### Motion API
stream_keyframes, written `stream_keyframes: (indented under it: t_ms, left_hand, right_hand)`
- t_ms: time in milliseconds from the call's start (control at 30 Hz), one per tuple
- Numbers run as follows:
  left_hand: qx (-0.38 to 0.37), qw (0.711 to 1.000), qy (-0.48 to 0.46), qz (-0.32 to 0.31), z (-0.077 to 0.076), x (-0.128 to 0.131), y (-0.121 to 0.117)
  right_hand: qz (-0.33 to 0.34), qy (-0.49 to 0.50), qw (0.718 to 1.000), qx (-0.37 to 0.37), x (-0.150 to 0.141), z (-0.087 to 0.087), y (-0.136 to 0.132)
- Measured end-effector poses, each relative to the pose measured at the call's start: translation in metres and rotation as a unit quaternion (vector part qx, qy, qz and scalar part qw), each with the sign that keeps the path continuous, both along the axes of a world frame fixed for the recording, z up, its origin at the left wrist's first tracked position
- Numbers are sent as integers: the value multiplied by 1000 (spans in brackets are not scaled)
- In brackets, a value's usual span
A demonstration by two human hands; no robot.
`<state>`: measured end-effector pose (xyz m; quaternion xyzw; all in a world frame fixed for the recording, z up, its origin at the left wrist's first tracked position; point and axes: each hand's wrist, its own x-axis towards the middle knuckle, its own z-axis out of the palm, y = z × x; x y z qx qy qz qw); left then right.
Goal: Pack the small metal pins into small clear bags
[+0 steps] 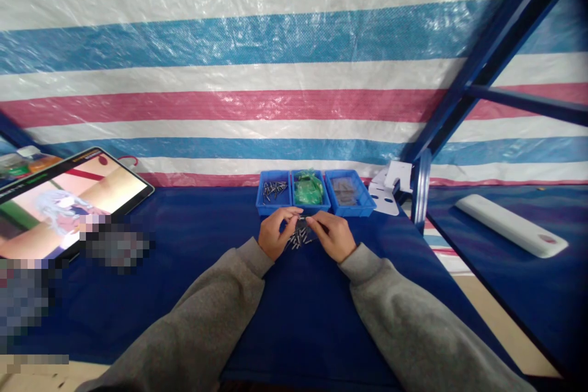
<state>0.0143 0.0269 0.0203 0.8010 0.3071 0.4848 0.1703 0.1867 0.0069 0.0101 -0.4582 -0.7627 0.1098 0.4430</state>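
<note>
My left hand [275, 234] and my right hand [336, 234] meet just in front of the blue bins, fingers pinched together. Between the fingertips is a small silvery metal piece [302, 217]; its exact kind is too small to tell. Under and between the hands, a pile of small silvery metal pins [298, 239] lies on the dark blue table. Behind them stand three blue bins side by side. Dark, thin metal pieces [274, 191] fill the left bin, a green plastic bag [309, 188] the middle one, and flat greyish pieces [345, 191] the right one.
White bent plates [390, 187] stand right of the bins, by a blue metal frame [421, 190]. A long white object [512, 225] lies on the right-hand surface. At left a tablet [73, 202] shows a picture, with bottles [32, 160] behind. A striped sheet [275, 104] hangs behind.
</note>
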Motion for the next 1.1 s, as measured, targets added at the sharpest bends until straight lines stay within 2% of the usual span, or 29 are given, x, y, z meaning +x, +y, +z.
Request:
stream_keyframes:
  t_ms: [167, 333, 400, 533, 667, 833, 1100]
  left_hand:
    - [-59, 998, -5, -10, -5, 0, 0]
    - [-9, 997, 54, 57, -10, 1, 3]
    - [15, 995, 67, 66, -10, 1, 4]
    - [29, 997, 63, 47, -7, 0, 5]
    - [16, 998, 47, 30, -3, -1, 5]
    - [-5, 998, 69, -2, -4, -1, 6]
    - [-44, 997, 71, 5, -13, -2, 5]
  right_hand:
    - [-27, 4, 1000, -1, 2, -1, 2]
    - [-31, 0, 1000, 1, 2, 1, 1]
    - [-33, 3, 999, 3, 2, 0, 1]
    - [-44, 18, 999, 15, 3, -1, 2]
    - [-48, 41, 997, 38, 4, 2, 1]
    - [-58, 42, 997, 32, 3, 5, -1]
    - [-7, 26, 999, 24, 3, 5, -3]
